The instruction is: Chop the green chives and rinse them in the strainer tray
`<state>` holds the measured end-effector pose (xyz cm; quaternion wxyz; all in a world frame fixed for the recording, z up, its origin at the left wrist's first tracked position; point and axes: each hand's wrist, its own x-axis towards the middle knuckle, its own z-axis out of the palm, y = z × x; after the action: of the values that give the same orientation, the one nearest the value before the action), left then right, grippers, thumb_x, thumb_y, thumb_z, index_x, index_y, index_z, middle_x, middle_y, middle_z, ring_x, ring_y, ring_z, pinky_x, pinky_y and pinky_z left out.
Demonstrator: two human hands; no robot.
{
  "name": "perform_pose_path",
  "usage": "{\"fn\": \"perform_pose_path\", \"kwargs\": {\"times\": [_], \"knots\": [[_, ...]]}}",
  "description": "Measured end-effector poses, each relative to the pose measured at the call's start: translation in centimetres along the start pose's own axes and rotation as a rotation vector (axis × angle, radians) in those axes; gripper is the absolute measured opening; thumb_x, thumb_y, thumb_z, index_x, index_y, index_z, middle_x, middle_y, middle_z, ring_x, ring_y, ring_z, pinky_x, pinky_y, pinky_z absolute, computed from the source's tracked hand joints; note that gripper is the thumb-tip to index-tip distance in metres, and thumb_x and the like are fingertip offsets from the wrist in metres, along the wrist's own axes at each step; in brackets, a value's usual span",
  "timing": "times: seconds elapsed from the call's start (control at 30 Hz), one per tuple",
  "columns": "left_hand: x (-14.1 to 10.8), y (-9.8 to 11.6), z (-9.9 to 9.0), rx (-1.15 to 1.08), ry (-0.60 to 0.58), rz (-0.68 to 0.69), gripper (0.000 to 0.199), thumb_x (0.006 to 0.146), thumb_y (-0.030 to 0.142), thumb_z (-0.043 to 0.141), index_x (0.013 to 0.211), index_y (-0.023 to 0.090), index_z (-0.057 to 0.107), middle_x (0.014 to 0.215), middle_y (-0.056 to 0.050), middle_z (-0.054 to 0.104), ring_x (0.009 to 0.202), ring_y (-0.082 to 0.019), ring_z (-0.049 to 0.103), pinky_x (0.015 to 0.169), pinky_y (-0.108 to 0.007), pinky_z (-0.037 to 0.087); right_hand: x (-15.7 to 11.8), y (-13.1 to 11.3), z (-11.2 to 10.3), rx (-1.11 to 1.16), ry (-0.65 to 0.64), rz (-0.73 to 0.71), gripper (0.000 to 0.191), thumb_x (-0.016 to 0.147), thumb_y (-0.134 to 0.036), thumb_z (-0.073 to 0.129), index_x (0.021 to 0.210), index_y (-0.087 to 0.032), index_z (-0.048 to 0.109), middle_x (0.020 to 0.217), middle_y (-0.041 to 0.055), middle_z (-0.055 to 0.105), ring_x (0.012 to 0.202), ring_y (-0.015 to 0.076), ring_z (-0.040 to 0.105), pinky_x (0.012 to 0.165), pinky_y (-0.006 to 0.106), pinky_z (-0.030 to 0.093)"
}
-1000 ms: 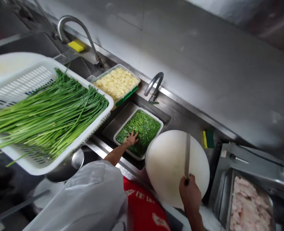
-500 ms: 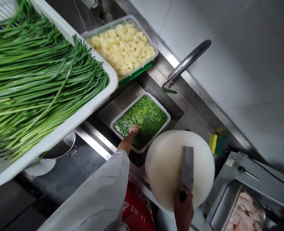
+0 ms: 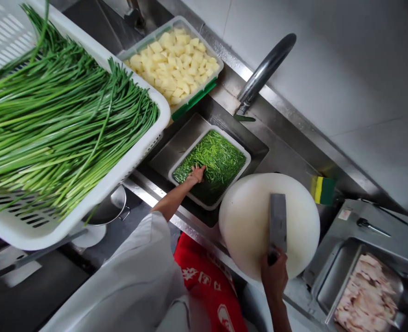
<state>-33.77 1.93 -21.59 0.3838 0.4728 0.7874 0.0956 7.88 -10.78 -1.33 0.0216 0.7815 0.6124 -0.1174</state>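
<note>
My left hand (image 3: 197, 174) rests with fingers spread on the chopped green stalks (image 3: 221, 157), which look like garlic chives and lie in water. They fill a white basket (image 3: 248, 159) set in the steel sink. My right hand (image 3: 274, 272) is wrapped round the handle of a cleaver (image 3: 277, 219). Its broad blade lies over the round white cutting board (image 3: 241, 221), pointing away from me. Whether the blade touches the board I cannot tell.
Long uncut green stalks (image 3: 68, 124) lie in a big white crate (image 3: 162, 110) at left. Behind are cubed potatoes (image 3: 176, 60) in a tub. A faucet (image 3: 268, 67) arches over the sink. At right are a sponge (image 3: 324, 190) and a pan of pale meat (image 3: 366, 290).
My left hand has lifted out of the water and its fingers have spread over the chopped stalks. The view has shifted. My right hand still holds the cleaver over the board.
</note>
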Motion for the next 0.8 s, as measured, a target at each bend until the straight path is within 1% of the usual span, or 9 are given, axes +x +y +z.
{"fn": "perform_pose_path", "kwargs": {"times": [0.07,0.1,0.2,0.27,0.33,0.4,0.5,0.67,0.8], "knots": [[-0.7,0.4,-0.6,0.03,0.047,-0.022,0.065,0.086,0.025,0.069,0.147,0.027,0.045,0.154,-0.021,0.038,0.14,-0.044,0.035,0.102,-0.063,0.043,-0.1,-0.1,0.0,-0.002,0.005,-0.002,0.062,0.086,-0.049,0.043,0.137,-0.015,0.044,0.121,0.0175,0.064,0.104,0.0323,0.064,0.086,0.04,0.048],[-1.0,0.7,-0.8,0.044,0.079,-0.025,0.054,0.091,0.023,0.06,0.144,0.026,0.049,0.154,-0.02,0.039,0.139,-0.042,0.036,0.102,-0.061,0.043,-0.2,-0.2,0.0,-0.002,0.011,-0.005,0.061,0.086,-0.049,0.043,0.138,-0.015,0.044,0.121,0.0175,0.064,0.104,0.0323,0.064,0.085,0.039,0.048],[-1.8,2.0,-0.6,0.046,0.122,0.011,0.036,0.098,0.02,0.044,0.129,0.021,0.063,0.143,-0.018,0.053,0.129,-0.033,0.052,0.104,-0.048,0.046,-0.4,-0.4,0.1,-0.001,0.031,-0.006,0.06,0.087,-0.046,0.044,0.138,-0.016,0.045,0.123,0.0177,0.063,0.104,0.0324,0.063,0.085,0.04,0.047],[-1.8,3.2,0.2,0.031,0.074,0.045,0.031,0.098,0.023,0.046,0.118,0.02,0.069,0.128,-0.016,0.064,0.117,-0.028,0.062,0.101,-0.041,0.049,-0.5,-0.5,0.3,-0.001,0.047,-0.001,0.06,0.086,-0.045,0.045,0.138,-0.015,0.045,0.123,0.0181,0.063,0.103,0.0325,0.063,0.085,0.04,0.047],[-1.3,4.2,1.3,0.018,0.029,0.062,0.026,0.096,0.026,0.053,0.111,0.018,0.073,0.116,-0.016,0.07,0.109,-0.028,0.066,0.098,-0.038,0.05,-0.6,-0.5,0.4,-0.002,0.057,0.007,0.059,0.087,-0.044,0.045,0.138,-0.015,0.046,0.123,0.0185,0.063,0.102,0.0327,0.063,0.085,0.04,0.046],[-0.6,4.9,2.2,0.005,0.005,0.06,0.025,0.093,0.026,0.057,0.108,0.016,0.075,0.112,-0.017,0.071,0.107,-0.029,0.067,0.096,-0.039,0.051,-0.6,-0.6,0.5,0.0,0.06,0.014,0.059,0.087,-0.045,0.045,0.138,-0.015,0.046,0.123,0.0188,0.063,0.102,0.0329,0.062,0.084,0.04,0.046],[0.2,5.0,2.9,-0.021,0.004,0.039,0.026,0.094,0.021,0.054,0.106,0.015,0.076,0.113,-0.018,0.072,0.107,-0.027,0.068,0.095,-0.038,0.051,-0.7,-0.7,0.5,0.008,0.063,0.013,0.058,0.088,-0.044,0.045,0.137,-0.015,0.046,0.123,0.0187,0.063,0.103,0.0325,0.062,0.084,0.04,0.046],[-0.4,4.4,2.4,-0.104,0.056,0.043,0.019,0.091,0.024,0.061,0.101,0.019,0.077,0.104,-0.014,0.075,0.102,-0.024,0.068,0.092,-0.033,0.05,-1.0,-1.2,0.7,0.029,0.094,0.034,0.055,0.087,-0.039,0.046,0.137,-0.016,0.047,0.12,0.0166,0.065,0.102,0.0305,0.062,0.085,0.039,0.046],[-2.8,5.3,1.0,-0.223,0.158,0.077,0.014,0.087,0.019,0.066,0.096,0.018,0.076,0.096,-0.011,0.075,0.091,-0.021,0.068,0.083,-0.03,0.051,-1.0,-1.3,1.0,0.032,0.127,0.038,0.056,0.087,-0.039,0.047,0.138,-0.017,0.047,0.124,0.0178,0.064,0.107,0.0327,0.062,0.087,0.041,0.047]]}}
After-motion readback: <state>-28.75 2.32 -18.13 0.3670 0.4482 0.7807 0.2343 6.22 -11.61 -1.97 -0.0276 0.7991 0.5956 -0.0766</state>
